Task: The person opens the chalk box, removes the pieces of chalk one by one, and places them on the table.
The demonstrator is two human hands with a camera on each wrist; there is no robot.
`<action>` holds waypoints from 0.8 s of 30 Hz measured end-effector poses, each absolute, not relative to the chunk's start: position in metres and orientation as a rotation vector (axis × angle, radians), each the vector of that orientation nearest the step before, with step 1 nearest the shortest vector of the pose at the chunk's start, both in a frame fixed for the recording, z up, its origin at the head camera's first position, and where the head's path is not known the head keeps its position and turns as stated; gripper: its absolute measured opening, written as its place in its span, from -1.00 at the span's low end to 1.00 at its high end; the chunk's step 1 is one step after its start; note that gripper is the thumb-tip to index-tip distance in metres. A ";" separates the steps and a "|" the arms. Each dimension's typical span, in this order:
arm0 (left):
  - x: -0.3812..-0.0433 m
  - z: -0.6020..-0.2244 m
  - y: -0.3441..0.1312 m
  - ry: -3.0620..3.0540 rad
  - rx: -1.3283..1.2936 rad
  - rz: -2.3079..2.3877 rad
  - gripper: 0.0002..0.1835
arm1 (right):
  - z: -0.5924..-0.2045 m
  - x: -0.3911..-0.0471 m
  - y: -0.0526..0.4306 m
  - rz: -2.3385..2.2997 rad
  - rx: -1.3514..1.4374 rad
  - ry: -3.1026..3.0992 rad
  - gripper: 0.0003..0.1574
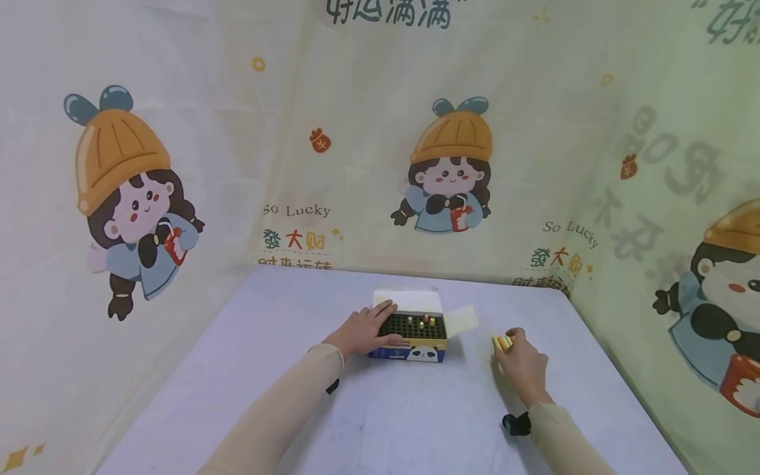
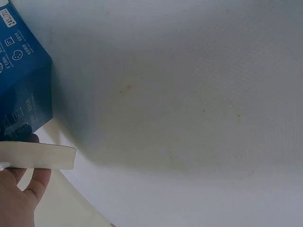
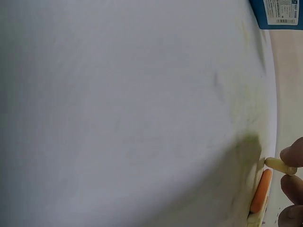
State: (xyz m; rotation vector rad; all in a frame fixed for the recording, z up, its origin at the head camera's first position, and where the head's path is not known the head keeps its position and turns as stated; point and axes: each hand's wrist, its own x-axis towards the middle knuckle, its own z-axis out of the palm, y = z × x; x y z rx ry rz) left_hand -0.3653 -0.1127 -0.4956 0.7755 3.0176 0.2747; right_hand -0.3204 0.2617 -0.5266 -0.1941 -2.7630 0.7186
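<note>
A blue and yellow chalk box [image 1: 424, 353] with a panda on its front stands on the table, lid raised. Its black insert [image 1: 394, 325] is full of small holes, and several pale, yellow and pink chalk ends [image 1: 422, 325] poke up from it. My left hand [image 1: 366, 332] grips the box's left end, thumb along the front edge; a pale flap [image 2: 40, 156] partly hides these fingers in the left wrist view. To the right of the box, my right hand [image 1: 524, 363] pinches a yellow chalk stick [image 3: 280, 165]. An orange chalk stick [image 3: 261, 190] shows close by its fingers.
A white side flap [image 1: 461, 320] sticks out from the box's right end, and the lid [image 1: 410, 300] rises behind. The white table [image 1: 380, 422] has faint yellowish smudges. Printed cloth walls [image 1: 356, 185] stand at its back and sides.
</note>
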 end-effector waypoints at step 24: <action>-0.369 -0.500 -0.112 3.031 0.778 0.241 -0.01 | -0.538 -0.324 0.277 0.977 -0.387 -2.796 -0.22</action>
